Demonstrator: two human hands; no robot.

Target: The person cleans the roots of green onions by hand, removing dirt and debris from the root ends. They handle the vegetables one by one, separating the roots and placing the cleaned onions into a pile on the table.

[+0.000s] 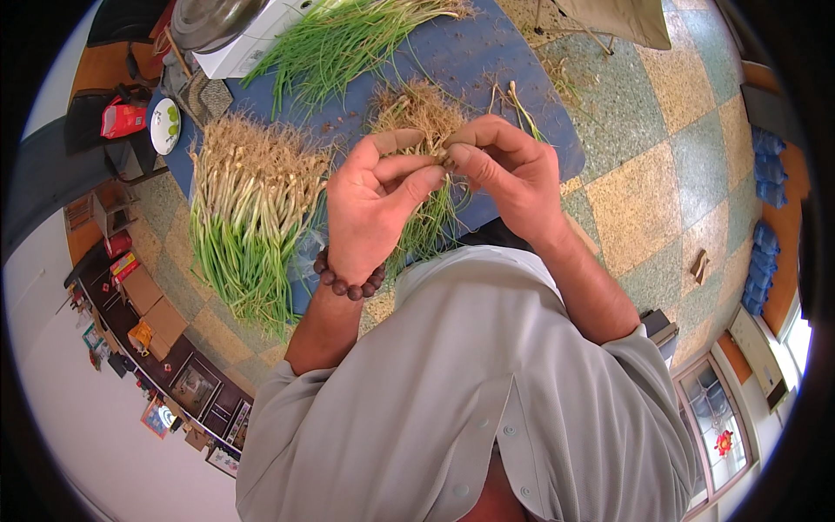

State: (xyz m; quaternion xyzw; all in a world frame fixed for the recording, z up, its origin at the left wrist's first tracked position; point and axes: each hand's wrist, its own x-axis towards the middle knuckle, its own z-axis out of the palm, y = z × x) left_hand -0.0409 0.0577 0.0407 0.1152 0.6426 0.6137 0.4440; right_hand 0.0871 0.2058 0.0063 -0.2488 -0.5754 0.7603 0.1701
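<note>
Above the blue tabletop (pixel 456 49), my left hand (pixel 381 196) and my right hand (pixel 515 160) meet fingertip to fingertip. Between them they pinch a small brownish piece, seemingly the root end of a green onion (pixel 445 158); most of it is hidden by the fingers. Right behind and below lies a loose pile of green onions (pixel 421 107), its tan roots pointing away from me and its thin leaves towards me. To the left is a large bundle of green onions (pixel 254 196), roots at the far end, leaves hanging over the near table edge. Dark beads circle my left wrist.
More green onions (pixel 352 46) lie across the back beside a white box (pixel 241 59) topped by a metal vessel (pixel 212 23). A plate of green fruit (pixel 165 126) rests at the left edge. Single stalks (pixel 522 107) and soil crumbs lie right. A folding chair (pixel 616 19) stands beyond.
</note>
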